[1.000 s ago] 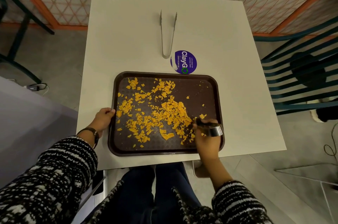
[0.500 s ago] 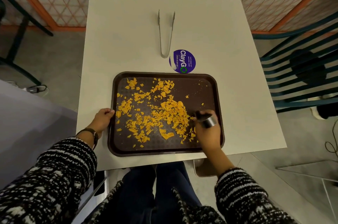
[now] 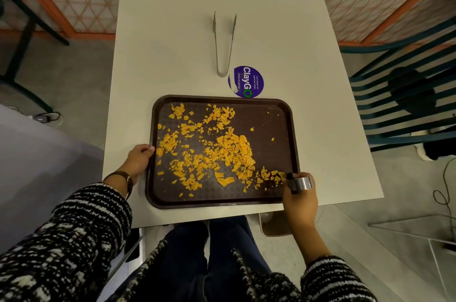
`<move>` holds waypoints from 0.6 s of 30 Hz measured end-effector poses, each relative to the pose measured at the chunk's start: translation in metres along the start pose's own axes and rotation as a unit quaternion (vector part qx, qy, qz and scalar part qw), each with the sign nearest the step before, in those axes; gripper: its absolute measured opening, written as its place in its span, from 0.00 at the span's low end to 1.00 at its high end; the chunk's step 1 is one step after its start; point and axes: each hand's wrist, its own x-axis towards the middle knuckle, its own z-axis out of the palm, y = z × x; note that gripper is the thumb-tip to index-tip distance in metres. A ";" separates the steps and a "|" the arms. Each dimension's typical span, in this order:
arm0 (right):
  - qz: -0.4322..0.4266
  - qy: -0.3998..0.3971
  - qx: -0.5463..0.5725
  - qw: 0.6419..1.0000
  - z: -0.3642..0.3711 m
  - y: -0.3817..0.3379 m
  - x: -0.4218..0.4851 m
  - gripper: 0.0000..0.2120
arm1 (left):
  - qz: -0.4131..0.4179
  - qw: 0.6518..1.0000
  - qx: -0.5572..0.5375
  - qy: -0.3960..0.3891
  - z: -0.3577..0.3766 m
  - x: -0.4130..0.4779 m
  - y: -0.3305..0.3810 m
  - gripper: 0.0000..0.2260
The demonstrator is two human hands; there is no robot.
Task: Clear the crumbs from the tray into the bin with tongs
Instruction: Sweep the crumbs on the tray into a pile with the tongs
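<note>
A dark brown tray (image 3: 283,114) lies at the near edge of the white table, strewn with orange crumbs (image 3: 229,151). My left hand (image 3: 139,157) grips the tray's left rim. My right hand (image 3: 299,199) sits at the tray's near right corner, closed on a short shiny metal tongs (image 3: 301,182) with dark tips. The tips touch a small trail of crumbs (image 3: 267,176) near that corner. A long pair of metal tongs (image 3: 224,45) lies untouched on the table beyond the tray.
A round purple sticker (image 3: 246,82) is on the table (image 3: 320,104) behind the tray. Below the table's near right edge, part of a brownish container (image 3: 274,226) shows beside my knees. A dark slatted chair (image 3: 404,104) stands to the right, and a mesh fence runs behind.
My right hand has slid right and toward me, from the main crumb pile to the tray's near right corner, dragging a trail of crumbs along. The left hand has kept its hold.
</note>
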 end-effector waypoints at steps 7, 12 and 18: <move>0.021 -0.051 0.198 0.979 0.042 -0.038 -0.018 0.10 | 0.000 1.000 0.003 0.004 0.000 -0.004 0.003 0.15; -0.025 -0.087 0.151 0.984 -0.019 -0.033 0.017 0.09 | -0.001 1.000 -0.007 0.008 0.002 -0.015 0.011 0.14; -0.150 -0.336 -0.045 0.929 -0.063 -0.028 0.054 0.19 | -0.004 0.999 -0.030 0.019 0.008 -0.022 0.016 0.14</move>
